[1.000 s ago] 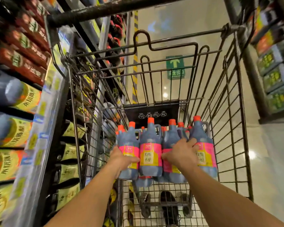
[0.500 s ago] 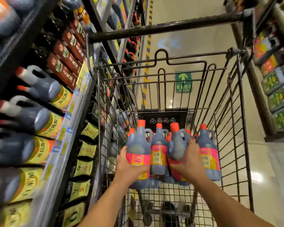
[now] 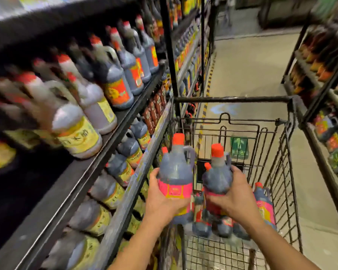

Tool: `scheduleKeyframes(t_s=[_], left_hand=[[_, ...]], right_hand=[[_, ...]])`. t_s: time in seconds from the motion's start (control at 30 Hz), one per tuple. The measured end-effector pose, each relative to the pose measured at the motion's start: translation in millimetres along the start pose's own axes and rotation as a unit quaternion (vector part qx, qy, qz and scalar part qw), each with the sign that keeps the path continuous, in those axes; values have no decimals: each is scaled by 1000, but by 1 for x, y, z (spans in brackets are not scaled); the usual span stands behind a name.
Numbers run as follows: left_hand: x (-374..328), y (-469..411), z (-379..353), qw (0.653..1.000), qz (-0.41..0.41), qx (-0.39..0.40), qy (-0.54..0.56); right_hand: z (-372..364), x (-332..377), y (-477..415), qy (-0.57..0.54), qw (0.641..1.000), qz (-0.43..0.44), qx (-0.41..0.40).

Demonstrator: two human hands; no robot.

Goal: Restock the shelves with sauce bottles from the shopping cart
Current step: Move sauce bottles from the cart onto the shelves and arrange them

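Over the cart (image 3: 281, 172), near its left edge, each hand's got a bottle. The left hand (image 3: 160, 193) has its grip wrapped round the pink-label bottle (image 3: 175, 172), and the right hand (image 3: 234, 193) is clamped on the second bottle (image 3: 219, 172). Both upright, probably so they slide straight onto the shelf (image 3: 125, 133). Half a second back they sat lower among the leftover bottles (image 3: 263, 203); now they're lifted clear.

At nine to eleven o'clock, dark metal shelving (image 3: 90, 164) bearing red-capped dark sauce jugs (image 3: 115, 82). Just beside it, at five o'clock, black wire shopping cart (image 3: 281, 172) with pink-labelled dark sauce bottles (image 3: 263, 203) inside. Above these, side by side, two more: left-hand bottle (image 3: 175, 172) in left hand (image 3: 160, 199), right-hand bottle (image 3: 219, 174) in right hand (image 3: 236, 197).
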State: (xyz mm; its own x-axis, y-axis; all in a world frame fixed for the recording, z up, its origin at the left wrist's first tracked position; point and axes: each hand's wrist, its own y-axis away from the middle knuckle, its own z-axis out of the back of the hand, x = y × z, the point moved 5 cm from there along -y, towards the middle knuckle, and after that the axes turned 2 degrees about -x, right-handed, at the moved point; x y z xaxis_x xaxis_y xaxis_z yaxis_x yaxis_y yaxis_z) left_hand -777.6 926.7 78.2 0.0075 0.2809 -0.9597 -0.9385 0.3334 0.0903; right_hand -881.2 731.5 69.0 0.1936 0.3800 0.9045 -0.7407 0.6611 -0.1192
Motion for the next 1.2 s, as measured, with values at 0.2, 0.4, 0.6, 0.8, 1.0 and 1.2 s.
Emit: scheduleKeyframes(t_s=[0.2,0.4,0.6,0.8,1.0,1.2], left_hand=[[-69,53,77,993,-96,-60,17],[-111,92,149,981,-148,-120,38],[-118,121,207,967,-153,-198,51],[-88,128,258,954,-126,-270,40],[-57,127,308,924,-50,-380,9],[-40,116,335,890,-28,-456,-6]], right_hand=[[-3,113,38,-5,993,121,-18],[-22,191,62,-25,984,174,17],[-56,247,81,-73,975,192,84],[-106,278,88,-90,959,222,153],[-172,308,80,-105,942,235,217],[-235,323,71,-64,932,270,234]])
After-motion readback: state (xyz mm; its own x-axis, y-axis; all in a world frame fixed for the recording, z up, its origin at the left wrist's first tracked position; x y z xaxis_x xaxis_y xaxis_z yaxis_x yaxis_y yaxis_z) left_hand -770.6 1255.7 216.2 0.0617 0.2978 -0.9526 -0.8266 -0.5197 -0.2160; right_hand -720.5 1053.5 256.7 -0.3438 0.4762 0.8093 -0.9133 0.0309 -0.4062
